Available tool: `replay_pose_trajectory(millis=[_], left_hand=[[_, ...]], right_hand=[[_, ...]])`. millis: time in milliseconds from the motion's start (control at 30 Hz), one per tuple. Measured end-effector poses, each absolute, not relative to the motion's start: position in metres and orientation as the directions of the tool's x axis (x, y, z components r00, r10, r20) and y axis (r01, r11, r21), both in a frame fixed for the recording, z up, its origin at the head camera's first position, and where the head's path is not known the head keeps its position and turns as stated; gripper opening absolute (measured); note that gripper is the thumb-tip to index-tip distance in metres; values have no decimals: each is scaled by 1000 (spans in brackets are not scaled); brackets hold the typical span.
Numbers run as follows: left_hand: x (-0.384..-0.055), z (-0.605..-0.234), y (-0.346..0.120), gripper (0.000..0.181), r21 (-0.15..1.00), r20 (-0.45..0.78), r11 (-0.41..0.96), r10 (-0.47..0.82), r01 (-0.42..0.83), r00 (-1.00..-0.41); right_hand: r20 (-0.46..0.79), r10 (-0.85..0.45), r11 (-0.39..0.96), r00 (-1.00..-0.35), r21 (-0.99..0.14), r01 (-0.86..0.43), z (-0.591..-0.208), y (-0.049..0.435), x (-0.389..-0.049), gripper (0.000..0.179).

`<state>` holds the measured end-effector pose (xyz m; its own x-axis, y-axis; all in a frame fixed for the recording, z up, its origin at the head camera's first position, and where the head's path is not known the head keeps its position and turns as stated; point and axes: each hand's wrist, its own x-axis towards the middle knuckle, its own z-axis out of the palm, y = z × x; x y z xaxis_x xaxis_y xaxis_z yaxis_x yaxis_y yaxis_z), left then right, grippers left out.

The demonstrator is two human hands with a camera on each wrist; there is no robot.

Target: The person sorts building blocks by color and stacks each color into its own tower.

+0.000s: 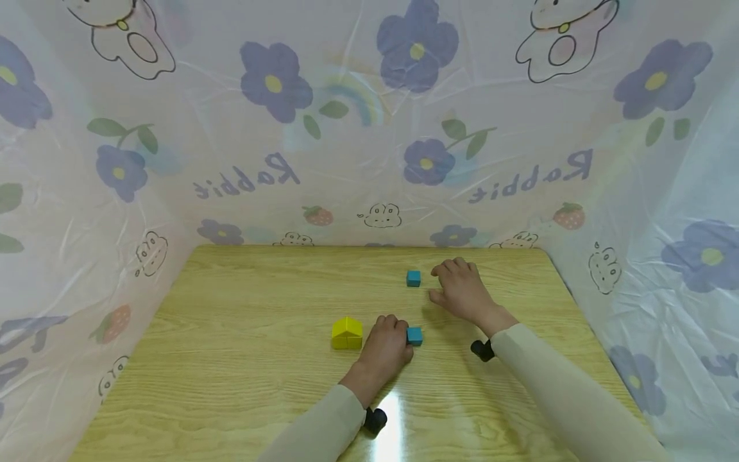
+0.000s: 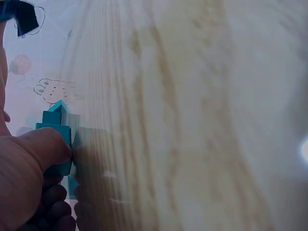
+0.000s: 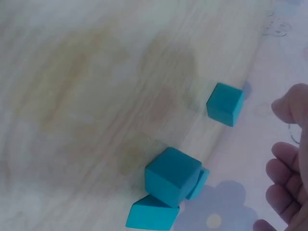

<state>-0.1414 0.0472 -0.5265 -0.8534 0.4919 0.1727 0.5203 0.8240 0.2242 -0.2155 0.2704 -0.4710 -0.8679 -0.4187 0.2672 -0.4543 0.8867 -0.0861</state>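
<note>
The left hand (image 1: 383,343) pinches a blue cube (image 1: 414,336) low over the wooden table, its fingers hiding part of the cube. In the left wrist view the thumb (image 2: 50,147) presses on the blue cube (image 2: 60,171), and more blue pieces show beyond it, including a pointed block (image 2: 57,107). The right hand (image 1: 462,289), thumb and fingers apart, is just right of a second blue cube (image 1: 413,278) farther back. A lone blue cube (image 3: 225,103) shows in the right wrist view, near the right hand (image 3: 291,175), beside a group of blue blocks (image 3: 173,175).
Left of the left hand stands a small yellow house-shaped group of blocks (image 1: 347,335) with a peaked top. A patterned plastic sheet (image 1: 346,147) rises behind the table (image 1: 248,366) and along both sides. A black wrist device (image 1: 375,420) hangs below the left cuff.
</note>
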Motion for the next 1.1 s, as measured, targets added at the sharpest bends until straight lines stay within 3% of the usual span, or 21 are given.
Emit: replay_pose_trajectory(millis=[533, 1100], left_hand=[[-141, -525, 48, 30, 217, 138, 830, 496, 515, -857], [-144, -525, 46, 31, 213, 142, 825, 505, 524, -852]], right_hand=[[135, -414, 908, -900, -4, -418, -480, 250, -253, 49], [33, -368, 930, -929, 37, -367, -491, 239, -264, 37]])
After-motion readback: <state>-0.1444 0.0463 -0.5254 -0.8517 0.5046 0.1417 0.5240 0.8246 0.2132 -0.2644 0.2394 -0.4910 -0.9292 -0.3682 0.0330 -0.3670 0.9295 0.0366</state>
